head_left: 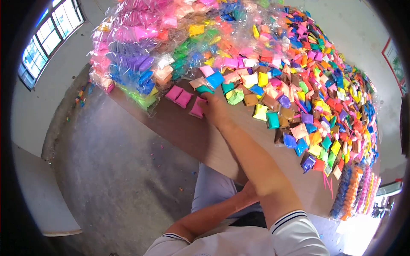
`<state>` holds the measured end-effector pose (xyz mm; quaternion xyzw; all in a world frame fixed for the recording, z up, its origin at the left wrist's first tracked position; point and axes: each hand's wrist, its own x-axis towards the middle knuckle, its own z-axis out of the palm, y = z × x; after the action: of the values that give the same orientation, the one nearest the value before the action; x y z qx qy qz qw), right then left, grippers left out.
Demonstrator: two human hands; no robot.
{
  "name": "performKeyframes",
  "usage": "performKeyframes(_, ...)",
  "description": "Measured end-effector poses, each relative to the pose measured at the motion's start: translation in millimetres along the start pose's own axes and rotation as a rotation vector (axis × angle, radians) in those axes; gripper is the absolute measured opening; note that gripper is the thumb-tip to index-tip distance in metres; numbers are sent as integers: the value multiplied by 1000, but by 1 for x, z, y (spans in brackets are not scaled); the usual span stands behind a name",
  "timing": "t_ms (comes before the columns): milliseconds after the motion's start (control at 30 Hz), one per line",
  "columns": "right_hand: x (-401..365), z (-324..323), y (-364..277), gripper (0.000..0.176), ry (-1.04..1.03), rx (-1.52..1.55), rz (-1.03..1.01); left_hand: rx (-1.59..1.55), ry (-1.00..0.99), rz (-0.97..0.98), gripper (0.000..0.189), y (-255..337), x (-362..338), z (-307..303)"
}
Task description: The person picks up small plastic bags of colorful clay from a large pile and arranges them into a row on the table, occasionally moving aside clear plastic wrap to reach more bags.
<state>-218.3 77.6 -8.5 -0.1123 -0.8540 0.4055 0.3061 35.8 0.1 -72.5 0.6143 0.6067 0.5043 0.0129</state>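
Observation:
My right hand [215, 110] reaches far out over the brown table [179, 128]. Its fingers curl onto a small pink packet [197, 109] at the near edge of a big heap of coloured packets [299, 85]. Two more pink packets [179, 95] lie in a row just left of it. A teal packet [204, 89] and a blue packet [215, 79] sit right beyond the fingertips. My left arm bends across my lap. My left hand [248, 190] is mostly hidden behind my right forearm, below the table edge.
Clear plastic bags [136, 51] full of pink, purple, blue and green packets are piled at the far left of the table. Sorted stacks of packets [354, 192] stand on the right end. A grey concrete floor [111, 170] lies to the left, with a window [47, 38] beyond.

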Motion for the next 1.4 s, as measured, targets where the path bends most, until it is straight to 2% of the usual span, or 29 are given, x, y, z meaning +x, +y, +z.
performKeyframes(133, -1, 11, -9, 24, 50, -19, 103, -238, 18, -161, 19, -10, -12, 29)
performKeyframes(200, -1, 17, -11, 24, 74, -7, 129, 21, 35, -53, 20, -19, -20, 42)
performKeyframes(267, -3, 18, -12, 23, 131, 35, 102, 117, -23, -30, 25, -24, -29, 51)
performKeyframes(300, -5, 17, -14, 22, 140, 45, 113, 84, -88, -62, 31, -23, -30, 49)
performKeyframes(367, -12, 16, -19, 21, 153, 69, 133, 76, -101, -58, 26, -25, -26, 44)
performKeyframes(433, -21, 13, -25, 22, 163, 40, 99, 119, 6, -13, 19, -12, -3, 22)
performKeyframes(500, -30, 12, -31, 23, 159, 41, 85, 151, 127, -12, 23, 2, 12, 5)
performKeyframes(567, -36, 14, -35, 25, 143, 73, 86, 157, 150, -24, 24, 7, 20, -5)
performKeyframes(633, -34, 21, -28, 27, 219, 14, -4, 144, 64, -33, 24, 7, 22, -10)
performKeyframes(700, -34, 31, -23, 26, 269, 13, -76, 318, -68, 20, 23, -8, 7, 6)
performKeyframes(767, -33, 35, -18, 22, 310, 47, -129, 337, -77, 71, 21, -2, 11, 3)
performKeyframes(833, -33, 33, -12, 17, 243, 12, -113, 206, 44, 95, 19, 24, 42, -42)
performKeyframes(867, -34, 33, -11, 15, 206, 1, -104, 165, 48, 63, 18, 24, 45, -44)
performKeyframes(967, -32, 34, -18, 11, 273, -95, -107, 96, 43, 2, 16, 29, 47, -50)
performKeyframes(1033, -28, 34, -9, 13, 211, -53, -86, 86, 28, 28, 15, 31, 51, -53)
performKeyframes(1133, -30, 35, -8, 19, 350, 29, -107, 107, 23, 9, 13, 32, 51, -51)
performKeyframes(1200, -39, 12, -15, 24, 154, 193, 66, 126, -5, -7, 13, 34, 50, -47)
performKeyframes(1233, -46, -4, -18, 24, 112, 166, 54, 139, -14, -23, 14, 35, 47, -43)
performKeyframes(1333, -63, -29, -15, 24, 90, 67, 95, 444, -335, -8, 15, 16, 29, -22)
performKeyframes(1400, -66, -47, -13, 23, 48, 69, 149, 247, -342, -104, 18, 34, 38, -33)
